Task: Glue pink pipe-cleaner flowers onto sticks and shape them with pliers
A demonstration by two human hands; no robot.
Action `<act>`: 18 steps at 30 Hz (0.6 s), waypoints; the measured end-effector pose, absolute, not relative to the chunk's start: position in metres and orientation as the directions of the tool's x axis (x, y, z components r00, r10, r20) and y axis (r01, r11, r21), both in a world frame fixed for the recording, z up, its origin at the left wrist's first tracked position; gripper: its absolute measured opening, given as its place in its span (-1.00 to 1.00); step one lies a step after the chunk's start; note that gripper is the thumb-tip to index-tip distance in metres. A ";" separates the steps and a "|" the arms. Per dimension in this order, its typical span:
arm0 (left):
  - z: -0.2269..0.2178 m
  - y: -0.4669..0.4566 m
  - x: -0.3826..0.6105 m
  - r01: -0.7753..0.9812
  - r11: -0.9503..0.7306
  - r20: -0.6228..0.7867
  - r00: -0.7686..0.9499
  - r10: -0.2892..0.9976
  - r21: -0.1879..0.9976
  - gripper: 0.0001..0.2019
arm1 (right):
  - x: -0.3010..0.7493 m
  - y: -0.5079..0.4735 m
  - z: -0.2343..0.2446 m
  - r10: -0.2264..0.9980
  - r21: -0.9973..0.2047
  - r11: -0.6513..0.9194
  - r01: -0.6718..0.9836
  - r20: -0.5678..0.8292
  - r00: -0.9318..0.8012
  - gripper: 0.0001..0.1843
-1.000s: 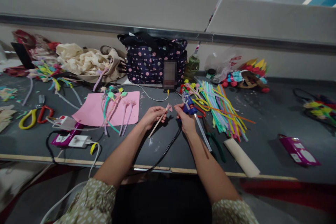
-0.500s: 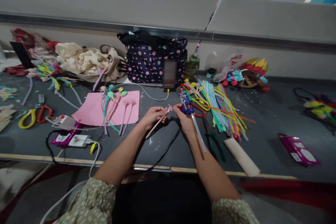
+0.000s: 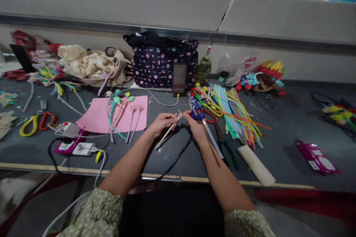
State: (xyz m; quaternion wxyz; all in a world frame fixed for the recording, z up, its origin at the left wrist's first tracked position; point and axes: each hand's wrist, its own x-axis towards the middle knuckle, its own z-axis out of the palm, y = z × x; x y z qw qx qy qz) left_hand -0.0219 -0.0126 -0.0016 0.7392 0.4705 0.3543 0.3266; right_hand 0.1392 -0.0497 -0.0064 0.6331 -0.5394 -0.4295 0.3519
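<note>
A dark grey table (image 3: 292,129) fills the middle of the frame, with a pale wooden edge (image 3: 250,184) along its near side. Behind it, across the upper frame, two grey partition panels (image 3: 111,3) stand above a metal rail (image 3: 83,26). The light is soft and even. A reddish surface (image 3: 306,202) shows below the table at lower right.

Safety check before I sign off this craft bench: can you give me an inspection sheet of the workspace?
Surface: dark grey table, crowded.
Job's things: pink flower stem and blue glue gun, tips close together.
Clutter: pipe cleaners, scissors, pink sheet, polka-dot bag, pliers, cardboard tube.
Hands: left hand pinches the stem; right hand grips the gun.
Cables: black cord runs to the front edge; white cable by the bag; power strip at left.
Surroundings: grey partition behind.
</note>
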 end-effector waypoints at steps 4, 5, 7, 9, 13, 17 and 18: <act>0.000 -0.013 -0.022 -0.144 0.341 -0.212 0.549 0.808 0.929 -0.69 | 0.139 -0.050 -0.005 0.913 -0.987 0.158 0.008 0.150 0.379 -0.72; 0.000 -0.013 -0.022 -0.140 0.342 -0.213 0.552 0.806 0.929 -0.69 | 0.139 -0.050 -0.004 0.912 -0.988 0.157 0.009 0.148 0.383 -0.72; 0.001 -0.014 -0.022 -0.133 0.345 -0.217 0.560 0.800 0.929 -0.68 | 0.140 -0.050 -0.003 0.906 -0.987 0.157 0.013 0.150 0.397 -0.71; 0.001 -0.014 -0.022 -0.128 0.350 -0.222 0.566 0.794 0.928 -0.67 | 0.140 -0.051 -0.003 0.905 -0.988 0.155 0.016 0.148 0.400 -0.72; 0.001 -0.014 -0.022 -0.130 0.358 -0.229 0.562 0.795 0.925 -0.66 | 0.138 -0.052 0.002 0.908 -0.990 0.142 0.022 0.139 0.395 -0.73; 0.001 -0.014 -0.021 -0.143 0.382 -0.249 0.547 0.799 0.913 -0.63 | 0.137 -0.053 0.004 0.893 -0.988 0.155 -0.001 0.139 0.428 -0.68; 0.001 -0.014 -0.021 -0.146 0.388 -0.255 0.541 0.802 0.910 -0.62 | 0.138 -0.052 0.003 0.890 -0.988 0.157 -0.006 0.138 0.435 -0.66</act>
